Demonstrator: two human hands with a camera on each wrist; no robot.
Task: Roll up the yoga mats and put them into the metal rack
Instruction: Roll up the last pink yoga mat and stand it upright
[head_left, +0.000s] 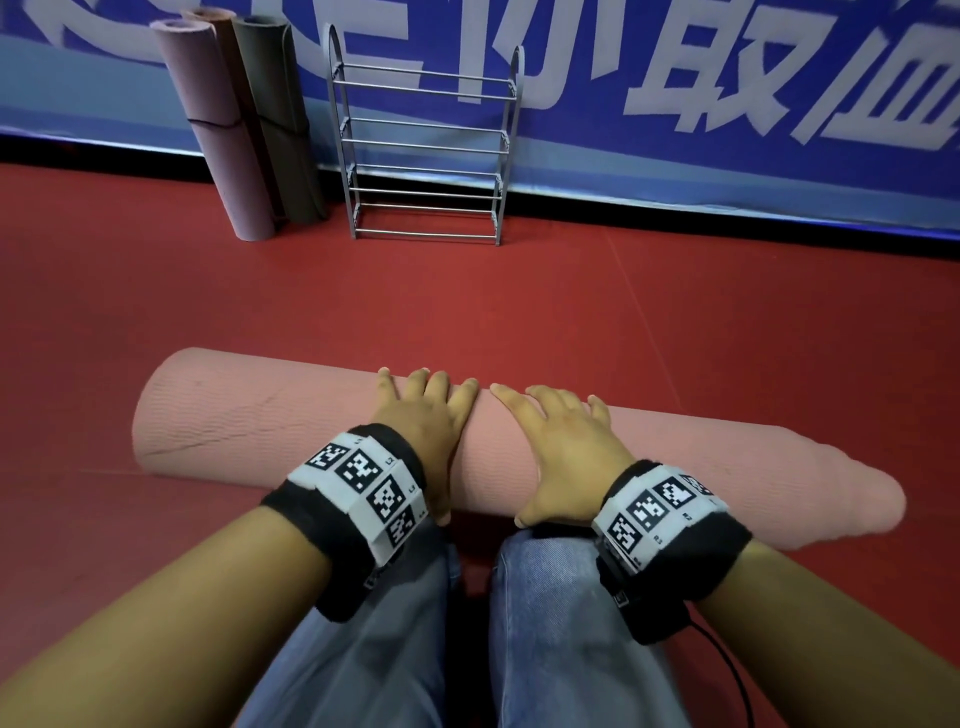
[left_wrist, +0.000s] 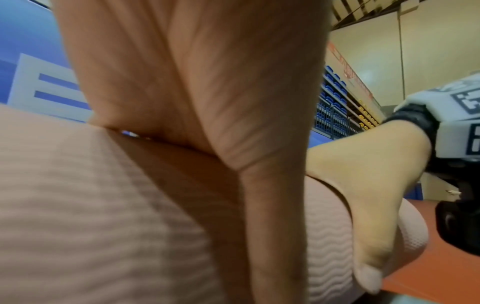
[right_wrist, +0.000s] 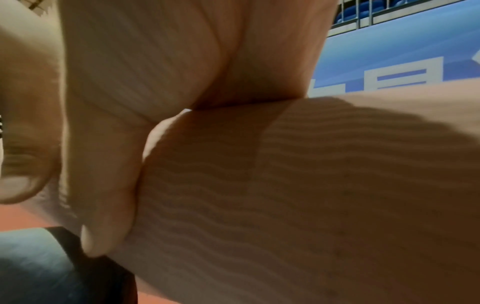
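A pink yoga mat (head_left: 249, 415), rolled into a thick tube, lies crosswise on the red floor in front of my knees. Its right end is uneven, with inner layers sticking out. My left hand (head_left: 426, 415) and right hand (head_left: 561, 441) lie side by side on the middle of the roll, fingers laid over the top and thumbs down its near side. The left wrist view shows my left palm (left_wrist: 194, 82) pressed on the ribbed mat (left_wrist: 91, 205). My right palm (right_wrist: 155, 61) likewise presses on the mat (right_wrist: 337, 205). The metal rack (head_left: 423, 140) stands empty against the wall.
Left of the rack, three rolled mats lean on the wall: a mauve one (head_left: 218, 135), a brown one (head_left: 228, 62) behind it and an olive one (head_left: 280, 119). A blue banner (head_left: 675, 104) backs the red floor (head_left: 519, 301). My jeans-clad knees (head_left: 561, 623) are just behind the roll.
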